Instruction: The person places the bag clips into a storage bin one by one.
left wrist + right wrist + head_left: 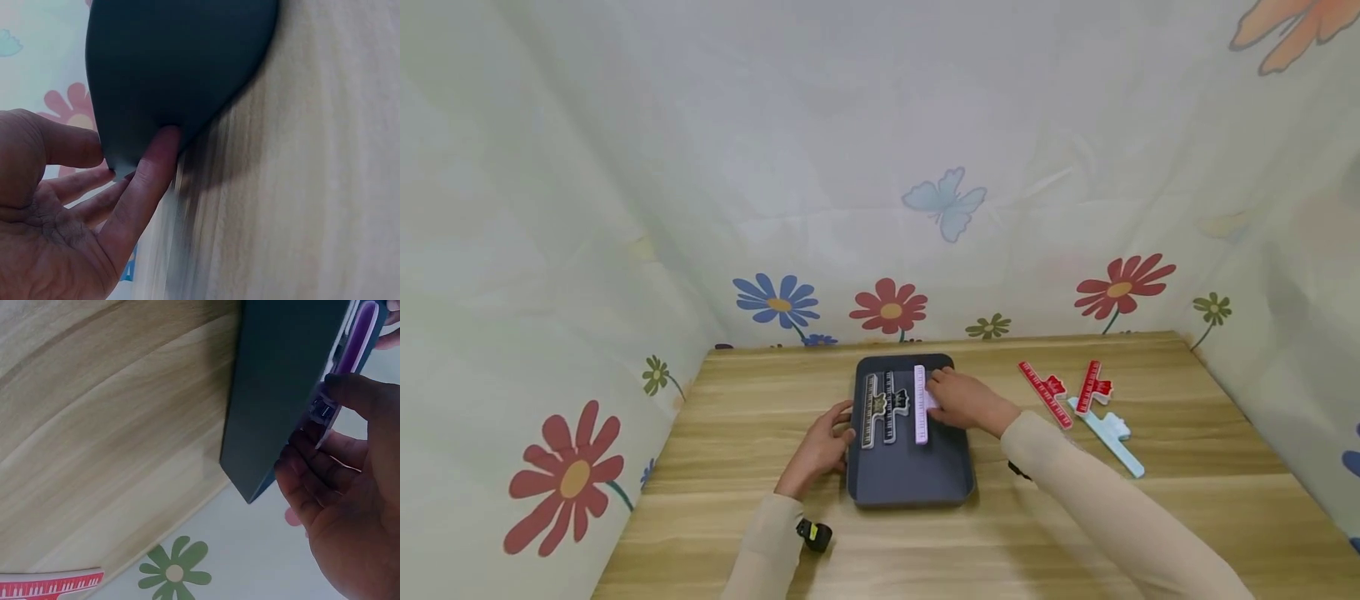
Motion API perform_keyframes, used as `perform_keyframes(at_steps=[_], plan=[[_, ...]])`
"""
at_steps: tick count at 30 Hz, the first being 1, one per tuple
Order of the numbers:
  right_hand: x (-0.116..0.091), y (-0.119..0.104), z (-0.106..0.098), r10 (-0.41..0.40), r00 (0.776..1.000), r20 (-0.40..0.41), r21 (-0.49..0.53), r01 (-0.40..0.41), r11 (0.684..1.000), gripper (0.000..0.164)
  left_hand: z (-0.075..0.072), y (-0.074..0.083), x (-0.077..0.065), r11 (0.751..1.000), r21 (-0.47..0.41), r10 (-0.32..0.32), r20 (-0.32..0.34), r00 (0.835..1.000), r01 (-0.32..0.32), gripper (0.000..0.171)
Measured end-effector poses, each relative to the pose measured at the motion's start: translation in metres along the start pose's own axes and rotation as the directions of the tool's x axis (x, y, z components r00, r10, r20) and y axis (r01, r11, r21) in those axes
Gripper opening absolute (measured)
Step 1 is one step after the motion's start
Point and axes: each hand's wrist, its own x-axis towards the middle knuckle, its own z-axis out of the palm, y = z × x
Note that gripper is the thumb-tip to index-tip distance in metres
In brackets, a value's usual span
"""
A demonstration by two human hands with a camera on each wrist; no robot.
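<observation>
In the head view, a dark grey tray (pixel 910 479) bears several long-bar clips with keyboard-like prints. My right hand (pixel 958 398) pinches the pale purple clip (pixel 921 417) by its handle side, at the tray's right part. From the right wrist view, thumb and fingers close on that purple clip (pixel 357 340) beside the tray wall (pixel 275 387). A clear clip with a gold handle (pixel 869 412) and a black clip (pixel 890 408) lie side by side to the left. My left hand (pixel 820 442) holds the tray's left edge, fingertips at its rim and outer wall (pixel 175 62).
Right of the tray, on the wooden table (pixel 737 392), lie a long red clip (pixel 1045 393), a shorter red clip (pixel 1087 388) and a light blue clip (pixel 1112 442). The shorter red one overlaps the blue. A flower-printed cloth (pixel 820 208) surrounds the table's back and sides.
</observation>
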Motion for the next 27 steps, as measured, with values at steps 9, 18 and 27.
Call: perform_keyframes(at_steps=[9,18,27], plan=[[0.009,-0.002,0.012,0.005,0.998,0.061,-0.011,-0.004,1.000,0.046,0.002,0.001,-0.005,1.000,0.000,-0.007,-0.002,1.000,0.007,0.057],[0.019,-0.002,0.018,0.011,0.999,0.048,-0.004,-0.011,1.000,0.045,-0.001,0.003,-0.004,1.000,-0.006,0.006,-0.003,1.000,-0.006,0.057],[0.023,-0.006,0.023,0.010,0.997,0.079,-0.027,-0.008,1.000,0.045,-0.001,0.002,-0.005,1.000,0.004,-0.004,-0.004,1.000,0.004,0.057]])
